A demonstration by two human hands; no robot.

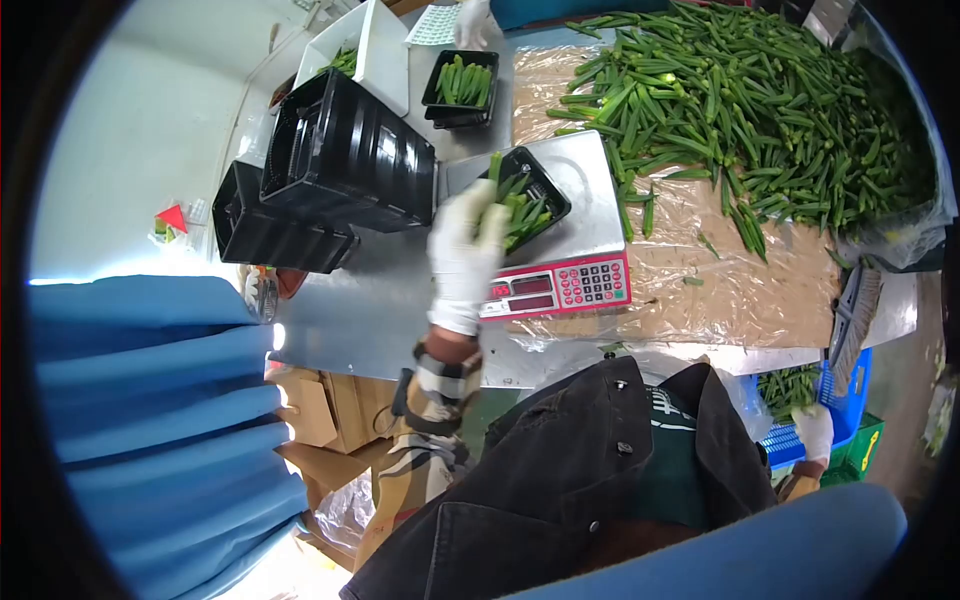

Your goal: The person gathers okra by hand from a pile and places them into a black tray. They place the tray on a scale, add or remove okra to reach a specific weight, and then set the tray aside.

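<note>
Fingers (pixel 490 212) of our white-gloved left hand (pixel 466 250) are reaching over green okra pods (pixel 525 215) in a shallow black plastic tray (pixel 550 193), and we are touching or nearly touching them; blur is leaving us unable to tell whether that hand is grasping a pod. The tray is sitting tilted to our view on the silver metal pan (pixel 590 175) of a scale with a pinkish-red keypad panel (pixel 550 287). At our lower right, our white-gloved right hand (pixel 815 430) is resting at a blue plastic basket (pixel 850 400) holding more okra, and we cannot tell whether its fingers are closing on anything.

Left of the scale, we are seeing a tall stack of glossy black trays (pixel 385 150) leaning beside a shorter black stack (pixel 290 235) on the grey metal table (pixel 345 315). Beyond the scale, an okra-filled black tray (pixel 465 80) is lying on top of another, near a white plastic bin (pixel 385 60), while a co-worker's gloved hand (pixel 472 25) is hovering close behind. To our right, a large heap of loose okra (pixel 740 120) is covering much of the plastic-wrapped brown cardboard (pixel 740 305), and a grey-bristled brush (pixel 858 310) is lying at the cardboard's right edge. Below the basket, a green plastic crate (pixel 865 450) is showing.
</note>
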